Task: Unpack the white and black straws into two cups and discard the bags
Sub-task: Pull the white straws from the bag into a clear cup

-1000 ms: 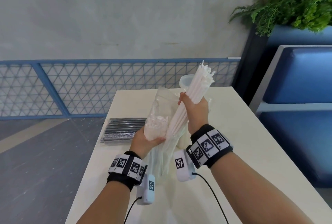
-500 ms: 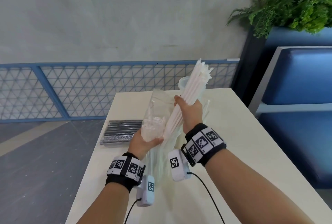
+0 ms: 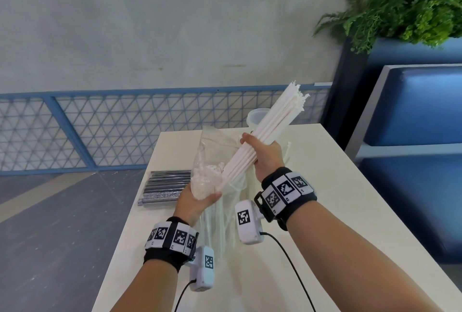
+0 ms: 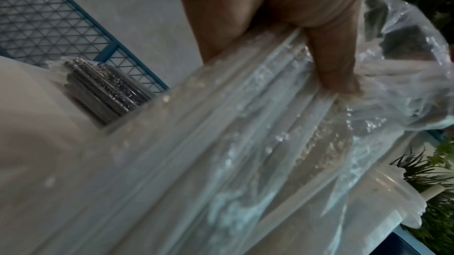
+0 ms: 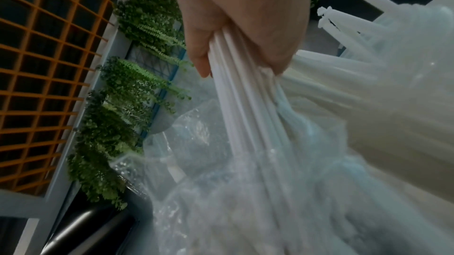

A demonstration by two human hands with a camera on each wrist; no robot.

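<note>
Right hand (image 3: 267, 155) fist-grips the bundle of long white plastic straws (image 3: 262, 136), approx half out of the clear crinkly plastic bag (image 3: 208, 161) the left hand (image 3: 197, 199) clutches. Translucent plastic cup (image 3: 255, 118) unfilled; bagged black straws (image 3: 165, 186) untouched, 0 bags discarded.

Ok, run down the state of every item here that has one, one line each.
White straws: a bundle gripped by the right hand, partly pulled out of the clear bag.
Clear bag: open, its lower part gripped by the left hand.
Black straws: still bagged, lying on the table.
Cup: upright behind the white straws; contents unclear.
</note>
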